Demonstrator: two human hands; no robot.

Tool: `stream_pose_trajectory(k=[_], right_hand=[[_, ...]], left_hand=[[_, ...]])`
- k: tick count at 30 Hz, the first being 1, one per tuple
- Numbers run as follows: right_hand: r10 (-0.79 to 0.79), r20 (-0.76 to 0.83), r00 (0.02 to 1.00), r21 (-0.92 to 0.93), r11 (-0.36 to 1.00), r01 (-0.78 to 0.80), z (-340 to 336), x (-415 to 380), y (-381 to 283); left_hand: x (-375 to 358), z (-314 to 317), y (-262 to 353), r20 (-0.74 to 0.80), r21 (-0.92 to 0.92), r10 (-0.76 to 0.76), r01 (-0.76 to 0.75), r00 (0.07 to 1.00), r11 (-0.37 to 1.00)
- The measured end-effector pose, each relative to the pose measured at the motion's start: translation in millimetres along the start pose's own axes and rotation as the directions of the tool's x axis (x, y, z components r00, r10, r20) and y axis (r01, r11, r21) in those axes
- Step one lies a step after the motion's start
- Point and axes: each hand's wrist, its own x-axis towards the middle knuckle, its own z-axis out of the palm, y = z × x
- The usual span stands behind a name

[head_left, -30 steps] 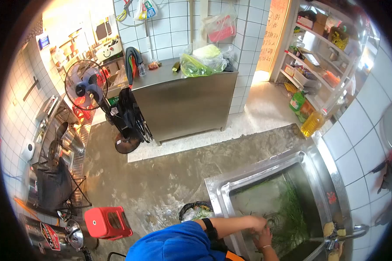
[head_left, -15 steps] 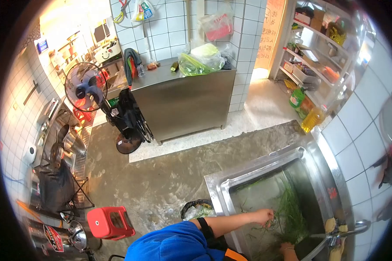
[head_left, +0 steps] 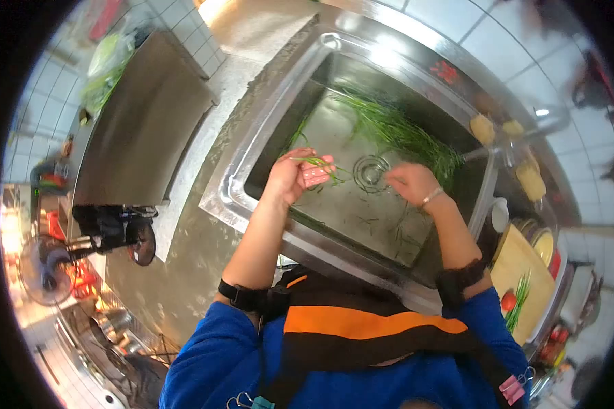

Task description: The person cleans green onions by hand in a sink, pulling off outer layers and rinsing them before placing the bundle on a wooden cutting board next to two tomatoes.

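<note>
While most greens (head_left: pixel 396 133) lie loose in the sink (head_left: pixel 249 198) by the far wall, I judge the rinse approx. half done. My left hand (head_left: pixel 295 176) pinches a few thin strands over the basin; right hand (head_left: pixel 411 183) is curled, empty as far as I can tell, near the drain (head_left: pixel 371 170). Greens look long, thin, wet.

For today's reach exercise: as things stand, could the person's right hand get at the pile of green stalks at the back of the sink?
Probably yes. The right hand hovers over the sink near the drain, and nothing lies between it and the green stalks.
</note>
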Motion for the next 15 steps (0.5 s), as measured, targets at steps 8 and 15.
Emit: stream_pose_trajectory(k=[8,15], right_hand=[[-0.212,-0.509,0.834,0.245,0.893,0.377,10,53,-80],[0.101,-0.362,0.927,0.585,0.799,0.142,50,60,-61]], left_hand=[[7,6,-6,-0.019,0.115,-0.082,0.083,0.996,0.99],[26,1,-31,-0.016,0.179,-0.077,0.079,0.997,0.981]])
